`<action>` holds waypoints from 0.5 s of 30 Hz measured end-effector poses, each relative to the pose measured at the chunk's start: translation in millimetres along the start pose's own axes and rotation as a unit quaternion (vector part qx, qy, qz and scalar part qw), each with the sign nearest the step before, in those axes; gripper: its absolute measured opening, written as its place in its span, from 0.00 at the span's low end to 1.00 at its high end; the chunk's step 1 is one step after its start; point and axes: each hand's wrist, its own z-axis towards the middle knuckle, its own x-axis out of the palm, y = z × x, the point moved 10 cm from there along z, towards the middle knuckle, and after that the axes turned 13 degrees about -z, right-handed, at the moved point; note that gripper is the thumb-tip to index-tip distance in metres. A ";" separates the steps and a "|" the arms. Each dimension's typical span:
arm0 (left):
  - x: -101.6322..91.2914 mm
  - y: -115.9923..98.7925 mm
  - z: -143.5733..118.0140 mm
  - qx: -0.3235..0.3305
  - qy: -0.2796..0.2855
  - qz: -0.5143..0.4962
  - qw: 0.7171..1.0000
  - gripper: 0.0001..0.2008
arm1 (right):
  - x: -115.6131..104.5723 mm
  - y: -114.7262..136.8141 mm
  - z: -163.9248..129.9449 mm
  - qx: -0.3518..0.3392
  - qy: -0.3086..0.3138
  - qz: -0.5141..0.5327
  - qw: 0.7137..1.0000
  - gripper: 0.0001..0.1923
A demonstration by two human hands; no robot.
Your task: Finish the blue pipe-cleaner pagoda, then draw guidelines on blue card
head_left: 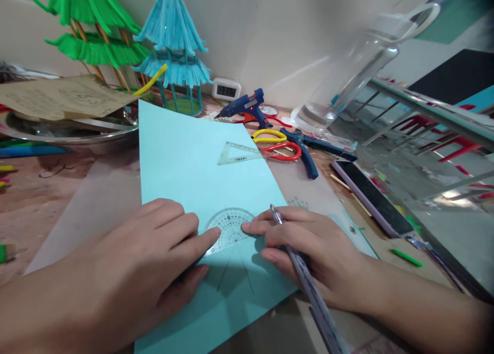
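A light blue sheet of paper (185, 163) lies in front of me, with two slanting pencil-thin lines drawn on its near part. On it, just above those lines, sits a clear protractor (231, 228). My left hand (150, 256) holds the protractor's left end, index fingertip pressing on it and the other fingers bent. My right hand (312, 251) is closed around a pen (304, 274), its tip pointing up and away from the paper. The right index fingertip touches the protractor's right side. A clear set square (239, 153) rests near the sheet's far right edge.
Scissors (280, 151), pliers (304, 148) and a blue glue gun (245, 107) lie behind the paper. A phone (372, 197) is at right, below a clear bottle (343, 76). A metal bowl (77, 138) and green (92, 24) and blue (173, 45) model towers stand at left.
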 end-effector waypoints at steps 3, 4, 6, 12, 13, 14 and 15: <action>1.4 -4.2 -0.8 0.008 0.006 0.045 0.999 0.15 | 0.2 -0.7 0.6 0.003 -0.001 -0.004 1.000 0.04; 2.1 -6.0 -1.3 0.014 0.008 0.062 0.998 0.15 | 0.1 -0.6 1.0 0.004 -0.001 -0.004 1.000 0.04; 4.0 -10.5 -2.1 0.034 0.012 0.094 0.995 0.17 | -2.8 2.3 1.5 -0.005 -0.010 -0.008 1.000 0.04; 3.0 -16.0 -0.5 0.056 0.017 0.130 0.990 0.18 | -25.5 14.0 4.7 -0.006 -0.055 0.045 0.997 0.10; 1.0 -16.8 0.0 0.059 0.013 0.122 0.991 0.17 | -25.8 12.3 9.2 0.013 -0.046 0.076 0.996 0.14; -0.3 -17.4 0.2 0.062 0.012 0.112 0.992 0.17 | -24.2 9.7 15.6 0.036 -0.032 0.108 0.993 0.18; -0.4 -17.6 0.4 0.063 0.017 0.105 0.992 0.17 | -20.4 7.1 23.6 0.059 -0.012 0.141 0.988 0.22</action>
